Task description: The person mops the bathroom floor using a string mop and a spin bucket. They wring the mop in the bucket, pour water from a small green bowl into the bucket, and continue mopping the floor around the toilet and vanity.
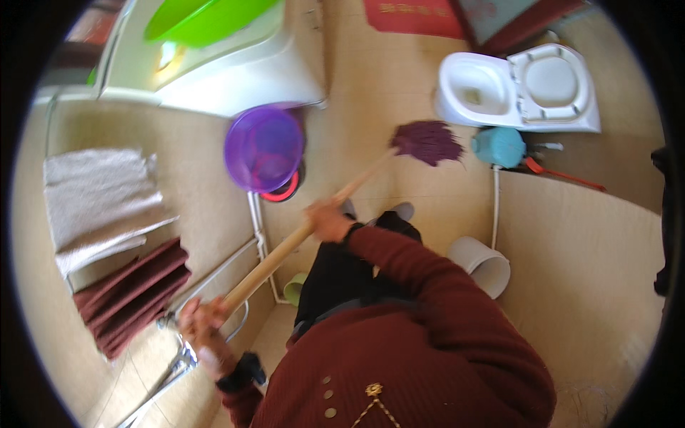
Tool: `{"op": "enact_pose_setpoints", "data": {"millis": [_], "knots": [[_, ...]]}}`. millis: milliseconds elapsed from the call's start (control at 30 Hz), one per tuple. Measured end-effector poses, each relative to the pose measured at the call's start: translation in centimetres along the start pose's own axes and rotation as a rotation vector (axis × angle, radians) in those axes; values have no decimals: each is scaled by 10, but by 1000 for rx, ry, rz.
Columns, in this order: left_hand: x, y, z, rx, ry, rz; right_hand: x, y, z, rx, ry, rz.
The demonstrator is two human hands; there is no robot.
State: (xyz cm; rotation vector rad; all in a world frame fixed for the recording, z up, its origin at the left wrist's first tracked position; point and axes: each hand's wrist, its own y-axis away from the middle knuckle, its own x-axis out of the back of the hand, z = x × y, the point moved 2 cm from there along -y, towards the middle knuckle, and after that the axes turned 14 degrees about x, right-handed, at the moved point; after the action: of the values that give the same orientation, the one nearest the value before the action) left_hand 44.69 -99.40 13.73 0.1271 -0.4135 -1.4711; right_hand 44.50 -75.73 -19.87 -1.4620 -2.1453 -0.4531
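Observation:
A mop with a long wooden handle runs slantwise across the view, its dark purple strand head (429, 142) lying spread on the tiled floor in front of the toilet. Around the handle's upper end, at the lower left, my left hand (207, 329) is closed. Farther down the handle (272, 258), my right hand (330, 220) grips it just beyond my legs. The white toilet (477, 89) has its lid raised, and the mop's strands lie close to its near side.
A purple bucket (263, 150) stands left of the mop, beside a white basin cabinet (242, 89) under a green basin (203, 18). Near the toilet are a light blue bin (499, 147) and a red-handled tool (564, 176). A white bucket (479, 265) sits right of my legs. Towels (107, 203) hang at left.

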Motion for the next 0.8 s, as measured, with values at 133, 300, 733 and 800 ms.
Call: {"op": "enact_pose_setpoints", "data": {"millis": [133,300,733,800], "knots": [[34,-6,58,-195,-142,148,-9,-48,-69,175,-126,-2],[15,-44,107,-509,-266,173,12,-60,-95,73,-234,19],[-247,-75,45,-232,-40,-638,140,178,62,-226,23,721],[-272,-77,14,-135,119,-750,193,291,85,-563,-337,769]]}}
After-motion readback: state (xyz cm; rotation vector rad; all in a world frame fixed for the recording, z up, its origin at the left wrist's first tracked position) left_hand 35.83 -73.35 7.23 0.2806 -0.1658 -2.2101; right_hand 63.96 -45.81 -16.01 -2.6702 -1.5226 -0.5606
